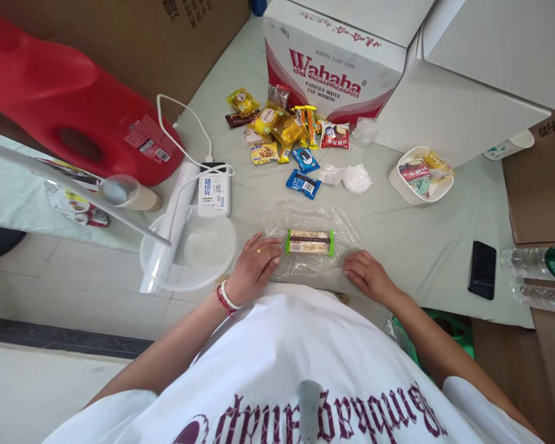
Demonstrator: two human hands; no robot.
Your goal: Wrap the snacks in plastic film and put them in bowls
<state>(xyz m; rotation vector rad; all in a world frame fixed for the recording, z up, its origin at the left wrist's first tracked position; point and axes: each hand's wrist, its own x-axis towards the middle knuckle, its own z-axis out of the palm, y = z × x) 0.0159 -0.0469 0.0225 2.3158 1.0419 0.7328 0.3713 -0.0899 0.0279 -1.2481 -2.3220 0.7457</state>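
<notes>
A clear plastic bag (312, 231) lies flat on the pale tablecloth at the near edge. On or inside it rests a snack bar (309, 242) with green wrapper ends. My left hand (255, 266) presses the bag's left side with curled fingers beside the bar. At the bag's near right corner, my right hand (369, 275) pinches the plastic. A bracelet of white and red beads circles the left wrist.
A heap of wrapped snacks (282, 132) lies farther back, before a Wahaha carton (333, 68). A white bowl (420, 176) holds more snacks. Left: clear plastic lids (189, 250), a power bank (214, 191), a red container (65, 105). Right: a black phone (481, 269), water bottles (539, 277).
</notes>
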